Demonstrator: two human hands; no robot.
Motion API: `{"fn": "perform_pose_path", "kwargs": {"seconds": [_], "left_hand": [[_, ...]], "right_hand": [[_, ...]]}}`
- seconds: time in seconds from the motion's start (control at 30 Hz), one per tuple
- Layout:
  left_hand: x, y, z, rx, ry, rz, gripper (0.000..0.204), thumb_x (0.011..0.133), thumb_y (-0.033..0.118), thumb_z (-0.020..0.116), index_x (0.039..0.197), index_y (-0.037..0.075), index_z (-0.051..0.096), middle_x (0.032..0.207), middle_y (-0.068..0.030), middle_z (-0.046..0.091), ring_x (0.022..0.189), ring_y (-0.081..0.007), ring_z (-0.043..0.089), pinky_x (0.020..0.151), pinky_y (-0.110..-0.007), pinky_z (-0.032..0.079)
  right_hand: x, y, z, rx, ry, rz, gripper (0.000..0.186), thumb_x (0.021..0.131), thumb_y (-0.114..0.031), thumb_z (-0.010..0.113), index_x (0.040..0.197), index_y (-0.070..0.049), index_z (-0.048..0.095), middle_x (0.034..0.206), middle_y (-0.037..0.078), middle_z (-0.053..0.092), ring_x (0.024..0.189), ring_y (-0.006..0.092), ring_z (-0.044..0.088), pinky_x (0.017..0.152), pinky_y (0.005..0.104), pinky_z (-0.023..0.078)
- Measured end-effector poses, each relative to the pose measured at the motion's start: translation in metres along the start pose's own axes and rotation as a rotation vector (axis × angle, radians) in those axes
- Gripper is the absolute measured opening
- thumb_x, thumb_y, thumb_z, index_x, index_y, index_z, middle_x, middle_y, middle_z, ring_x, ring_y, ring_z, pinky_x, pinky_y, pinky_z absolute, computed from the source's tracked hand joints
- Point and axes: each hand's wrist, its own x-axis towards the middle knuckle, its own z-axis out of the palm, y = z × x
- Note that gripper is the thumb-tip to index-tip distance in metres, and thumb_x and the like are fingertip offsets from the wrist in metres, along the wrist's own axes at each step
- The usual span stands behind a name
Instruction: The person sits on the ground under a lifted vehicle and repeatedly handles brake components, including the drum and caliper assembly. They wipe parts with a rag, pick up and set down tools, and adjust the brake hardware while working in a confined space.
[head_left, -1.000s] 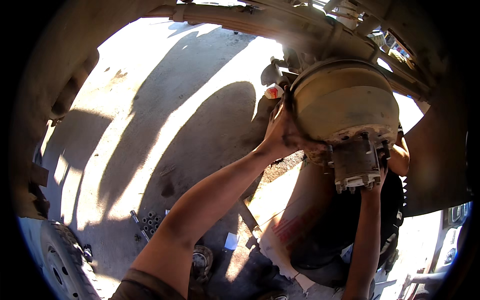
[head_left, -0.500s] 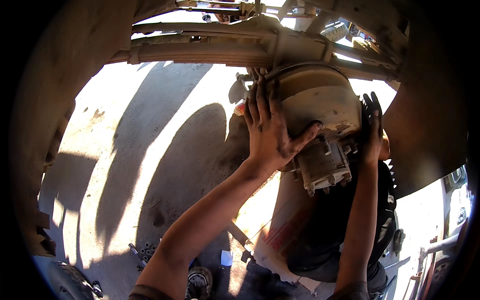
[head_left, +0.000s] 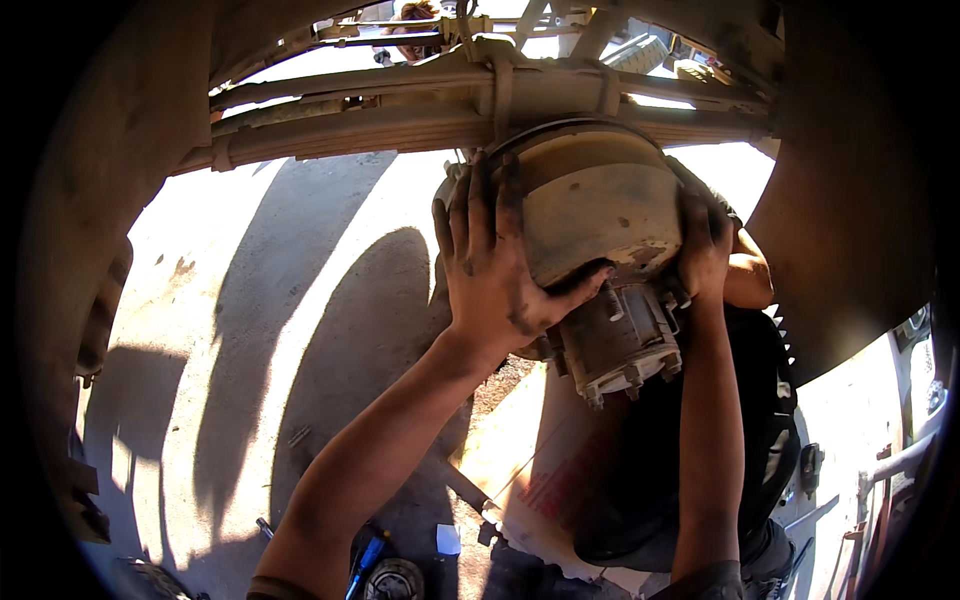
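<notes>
Holding the drum (head_left: pixel 600 210), the left hand (head_left: pixel 492 288) stays as the right hand (head_left: pixel 706 258) now grips it too

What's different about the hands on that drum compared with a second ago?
The right hand has moved up from beside the studded hub to the right side of the drum. The left hand stays against the drum's left side. The hub still projects from the drum.

Grey floor, sun and shadow patches. Cardboard sheet (head_left: pixel 535 508) with red print lies flat on it. White paper piece (head_left: pixel 448 539) left of the cardboard; blue tool (head_left: pixel 370 557) farther left; metal rod (head_left: pixel 264 527) farthest left, partly hidden.
</notes>
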Motion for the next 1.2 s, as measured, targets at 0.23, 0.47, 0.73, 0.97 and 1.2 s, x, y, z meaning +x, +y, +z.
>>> {"fn": "perform_pose_path", "kwargs": {"seconds": [0.23,0.47,0.73,0.97,1.2], "left_hand": [[0.001,-0.001,0.002,0.075,-0.056,-0.029,0.115,0.068,0.062,0.074,0.147,-0.004,0.022,0.141,-0.0356,0.033,0.13,-0.0532,0.035,0.107,-0.064,0.027],[0.008,-0.016,-0.007,-0.084,-0.219,-0.158,0.111,0.082,0.065,0.059,0.149,-0.008,0.01,0.141,-0.0357,0.034,0.132,-0.0493,0.035,0.108,-0.059,0.027],[0.024,-0.037,0.015,-0.467,-0.041,-0.453,0.095,0.093,0.067,0.035,0.148,-0.009,0.02,0.126,-0.0302,0.049,0.119,-0.0413,0.045,0.104,-0.049,0.033],[0.036,-0.04,0.017,-0.479,0.074,-0.385,0.066,0.101,0.053,0.035,0.136,-0.003,0.041,0.112,-0.0241,0.057,0.103,-0.0385,0.055,0.096,-0.043,0.041],[0.021,-0.063,0.009,-0.654,-0.017,-0.376,0.069,0.101,0.052,0.035,0.141,-0.004,0.039,0.14,-0.0209,0.046,0.13,-0.0298,0.044,0.11,-0.036,0.033]], "right_hand": [[0.004,-0.001,0.002,0.007,-0.04,0.074,0.041,0.094,-0.023,0.045,0.124,0.0,0.062,0.098,0.015,0.067,0.094,0.0201,0.062,0.088,0.0305,0.046],[0.008,0.013,0.002,0.042,-0.04,-0.034,0.045,0.091,-0.027,0.05,0.126,-0.001,0.06,0.1,0.017,0.067,0.096,0.0237,0.064,0.089,0.0344,0.047],[0.006,0.0,-0.001,-0.027,-0.043,-0.082,0.047,0.091,-0.027,0.052,0.127,0.001,0.059,0.093,0.016,0.07,0.09,0.022,0.068,0.084,0.0318,0.05],[0.014,0.031,0.0,-0.219,-0.003,-0.26,0.028,0.093,-0.023,0.051,0.11,-0.008,0.068,0.104,0.018,0.069,0.097,0.0328,0.067,0.082,0.0381,0.053],[0.003,0.02,0.008,0.01,-0.069,0.059,0.036,0.097,-0.02,0.046,0.121,0.004,0.059,0.121,0.016,0.062,0.109,0.0275,0.06,0.096,0.0335,0.045]]}}
